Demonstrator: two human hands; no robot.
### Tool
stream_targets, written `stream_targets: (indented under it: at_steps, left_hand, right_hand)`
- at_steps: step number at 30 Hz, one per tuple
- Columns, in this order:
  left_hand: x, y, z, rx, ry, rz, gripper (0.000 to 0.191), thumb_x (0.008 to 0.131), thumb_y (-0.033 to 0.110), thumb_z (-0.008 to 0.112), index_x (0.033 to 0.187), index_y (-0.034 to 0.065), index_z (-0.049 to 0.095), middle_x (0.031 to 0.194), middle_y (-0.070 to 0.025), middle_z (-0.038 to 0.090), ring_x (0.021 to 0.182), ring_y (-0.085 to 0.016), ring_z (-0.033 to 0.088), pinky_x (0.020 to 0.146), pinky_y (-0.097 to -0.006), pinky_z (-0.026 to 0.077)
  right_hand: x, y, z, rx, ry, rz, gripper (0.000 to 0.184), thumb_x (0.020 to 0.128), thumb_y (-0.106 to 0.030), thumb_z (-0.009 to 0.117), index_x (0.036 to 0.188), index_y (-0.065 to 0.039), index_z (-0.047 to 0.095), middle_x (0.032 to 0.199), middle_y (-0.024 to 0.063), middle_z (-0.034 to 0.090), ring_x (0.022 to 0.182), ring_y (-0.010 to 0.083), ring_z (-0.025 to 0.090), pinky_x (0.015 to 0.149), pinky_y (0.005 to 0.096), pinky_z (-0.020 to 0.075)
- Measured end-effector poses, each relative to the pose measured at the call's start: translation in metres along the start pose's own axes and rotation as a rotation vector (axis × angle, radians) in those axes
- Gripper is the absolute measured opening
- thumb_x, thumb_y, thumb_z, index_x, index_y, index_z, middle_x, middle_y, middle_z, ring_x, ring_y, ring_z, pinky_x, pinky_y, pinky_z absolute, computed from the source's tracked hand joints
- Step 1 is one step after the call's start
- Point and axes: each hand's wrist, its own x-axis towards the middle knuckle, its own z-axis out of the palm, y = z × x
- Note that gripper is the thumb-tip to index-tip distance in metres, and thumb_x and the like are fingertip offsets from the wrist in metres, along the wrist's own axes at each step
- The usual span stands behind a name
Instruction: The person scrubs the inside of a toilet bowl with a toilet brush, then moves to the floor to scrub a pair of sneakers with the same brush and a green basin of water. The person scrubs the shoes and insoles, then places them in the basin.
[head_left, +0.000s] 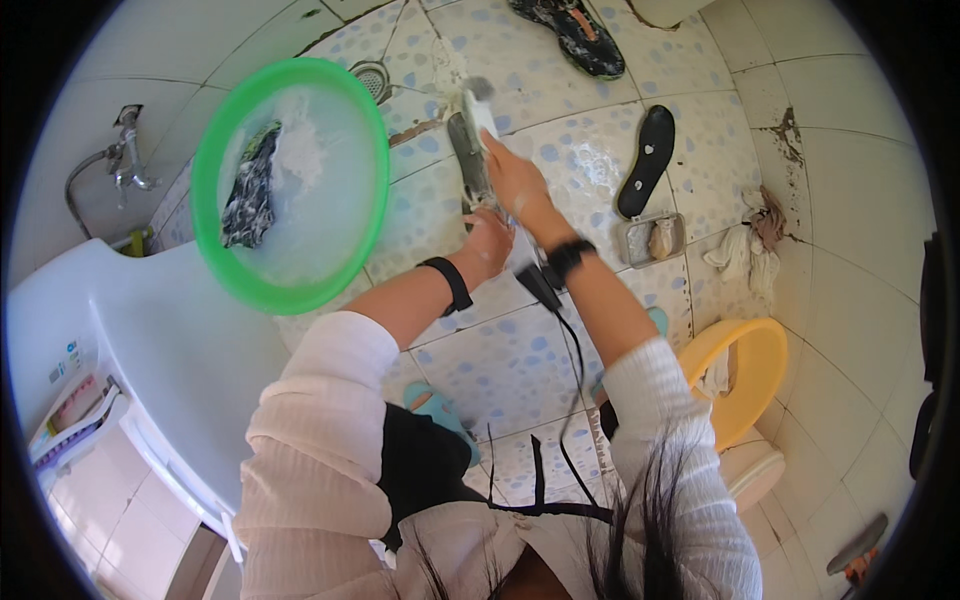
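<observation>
My right hand (516, 180) grips a white scrubbing brush (480, 112). Its bristle end is blurred. Beneath and beside the brush is a long, dark piece shaped like a shoe insole (469, 161), wet and just above or on the tiled floor. My left hand (491, 238) holds the near end of this piece, and the fingers hide part of it. To the left, a green basin (382, 169) holds cloudy, foamy water (322, 217) and a soapy black shoe upper (253, 191). A black insole (646, 161) lies on the floor to the right.
A second soapy dark shoe (574, 34) lies at the far side. Right of my hands are a clear soap box (652, 240), crumpled socks (750, 244) and a yellow basin (769, 337). A floor drain (371, 79), wall tap (131, 154) and white appliance (172, 315) stand left.
</observation>
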Motion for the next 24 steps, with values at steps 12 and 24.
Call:
stream_targets:
  at_steps: [12,24]
  left_hand:
    - [-0.050,-0.093,-0.028,-1.521,0.546,-0.455,0.015,0.091,0.015,0.049,0.105,0.0081,0.049,0.090,-0.0096,0.064,0.080,-0.029,0.065,0.063,-0.0452,0.054]
    - [-0.049,-0.035,0.050,-2.666,-0.273,-0.511,0.043,0.094,0.023,0.051,0.127,0.0054,0.030,0.120,-0.0255,0.052,0.105,-0.035,0.059,0.091,-0.0437,0.049]
  right_hand:
    - [-0.153,0.113,0.013,0.579,0.295,0.119,0.043,0.096,-0.016,0.043,0.139,-0.017,0.039,0.131,0.0055,0.053,0.079,0.0086,0.053,0.074,0.0223,0.0446]
    - [-0.147,0.072,0.023,0.477,0.124,-0.001,0.044,0.095,-0.020,0.045,0.139,-0.024,0.039,0.117,0.0179,0.059,0.098,0.0290,0.062,0.084,0.0328,0.0462]
